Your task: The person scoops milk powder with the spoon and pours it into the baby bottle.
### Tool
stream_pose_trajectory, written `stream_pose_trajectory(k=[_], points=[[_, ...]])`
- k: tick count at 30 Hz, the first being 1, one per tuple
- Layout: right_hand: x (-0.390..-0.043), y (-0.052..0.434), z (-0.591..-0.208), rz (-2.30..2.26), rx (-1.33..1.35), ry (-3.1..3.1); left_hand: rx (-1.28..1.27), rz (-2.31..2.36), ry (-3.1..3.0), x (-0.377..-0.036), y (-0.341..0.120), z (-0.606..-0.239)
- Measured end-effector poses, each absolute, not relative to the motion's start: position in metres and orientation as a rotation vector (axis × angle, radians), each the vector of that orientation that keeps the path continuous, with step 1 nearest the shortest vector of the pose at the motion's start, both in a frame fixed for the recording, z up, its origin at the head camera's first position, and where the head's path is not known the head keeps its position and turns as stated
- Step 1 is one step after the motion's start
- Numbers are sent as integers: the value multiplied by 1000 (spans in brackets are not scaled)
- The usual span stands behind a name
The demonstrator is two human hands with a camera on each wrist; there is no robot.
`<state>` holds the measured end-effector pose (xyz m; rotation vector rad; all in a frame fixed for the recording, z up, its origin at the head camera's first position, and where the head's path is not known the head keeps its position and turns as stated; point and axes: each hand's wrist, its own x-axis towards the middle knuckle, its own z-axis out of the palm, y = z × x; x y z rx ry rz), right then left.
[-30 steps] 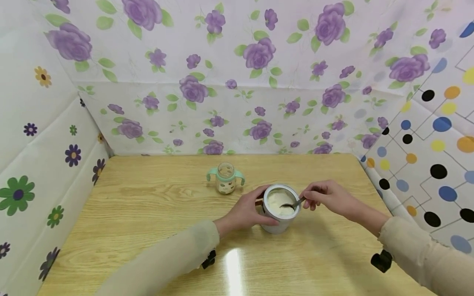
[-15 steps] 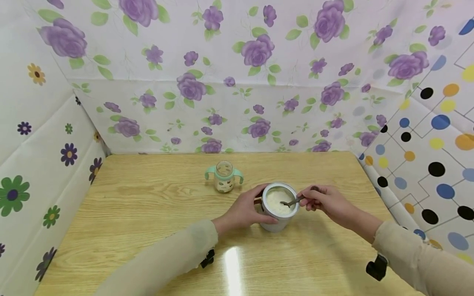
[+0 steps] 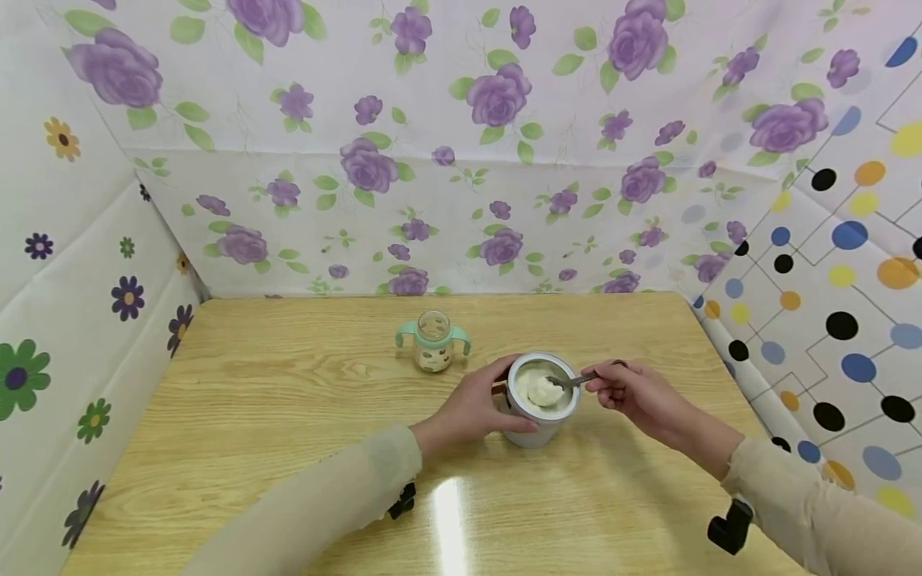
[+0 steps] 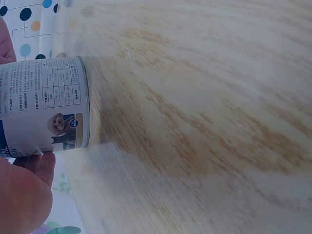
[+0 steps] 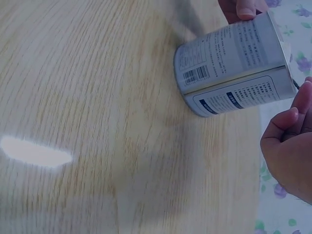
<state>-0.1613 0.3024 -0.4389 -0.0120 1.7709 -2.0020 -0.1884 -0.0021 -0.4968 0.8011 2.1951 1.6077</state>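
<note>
Head cam: L hand clamped round tin, R hand pinching spoon, tip in tin's pale powder; tin's right of & nearer than mint-handled btl on tbl. L wrist: fingers on tin's side, nr animal pic. R wrist: R fingers curled nr rim, spoon mostly hidden.

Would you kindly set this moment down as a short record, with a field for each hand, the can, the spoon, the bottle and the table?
left hand: grips the side of the can
right hand: holds the spoon by its handle
can: top open, pale contents inside, printed label
spoon: reaches over the rim, its tip at the contents
bottle: two mint-green handles, standing beyond the can, to its left
table: wood-grain surface
</note>
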Motion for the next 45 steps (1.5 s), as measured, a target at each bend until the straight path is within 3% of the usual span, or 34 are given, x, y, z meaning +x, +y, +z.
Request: stream_pose_trajectory(k=[45], points=[[-152,300,-448,-2178,108,1622,856,1591,2219,-189,-2,-500]])
